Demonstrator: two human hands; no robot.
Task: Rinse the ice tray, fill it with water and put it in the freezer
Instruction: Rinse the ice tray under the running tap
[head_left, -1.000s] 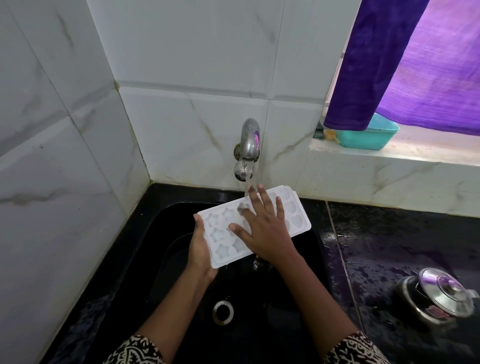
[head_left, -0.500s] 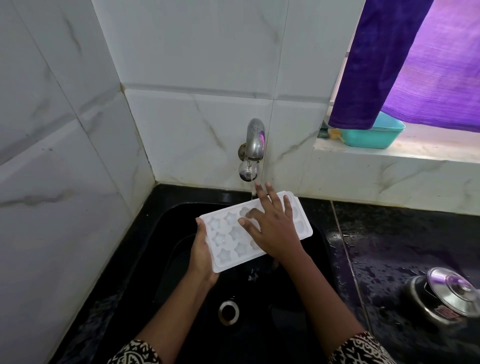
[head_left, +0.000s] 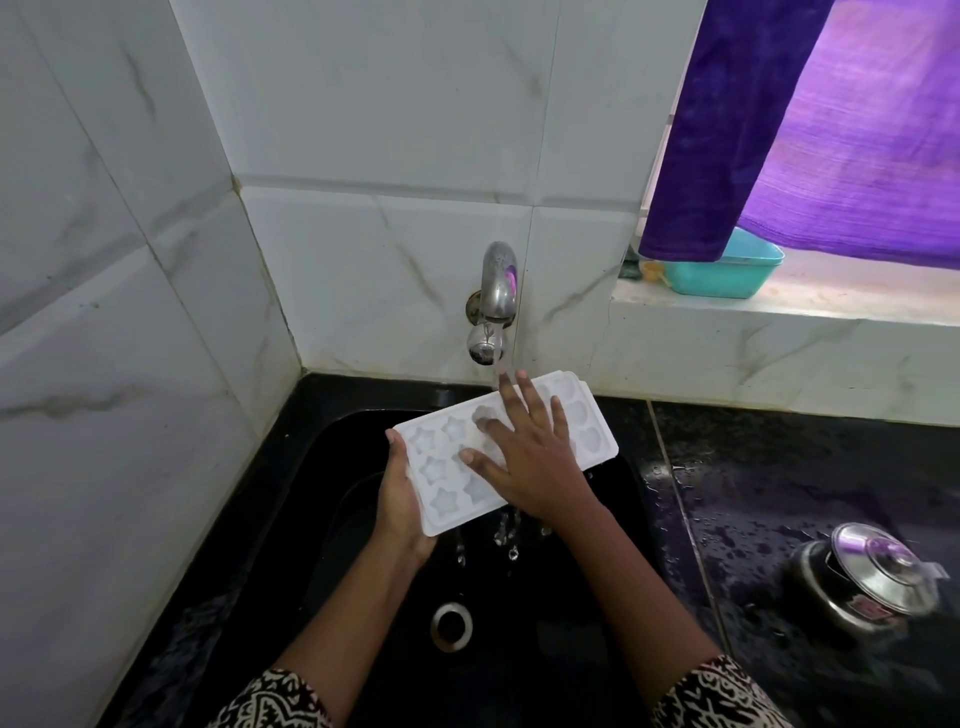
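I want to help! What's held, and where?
The left hand grips the white plastic ice tray at its left end; the right hand rests flat on it.

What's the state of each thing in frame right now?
ice tray, held over the sink, water dripping off its near edge.
tap, running.
left hand, grips the tray's left end.
right hand, flat on the tray, fingers spread.
counter, spattered with water.
steel pot, lid on, askew.

A left hand (head_left: 402, 506) is gripping a white ice tray (head_left: 441, 470) over a black sink (head_left: 332, 447) while the right hand (head_left: 530, 457) is lying flat across its star-shaped moulds, water running from a steel tap (head_left: 496, 291) and dripping below.
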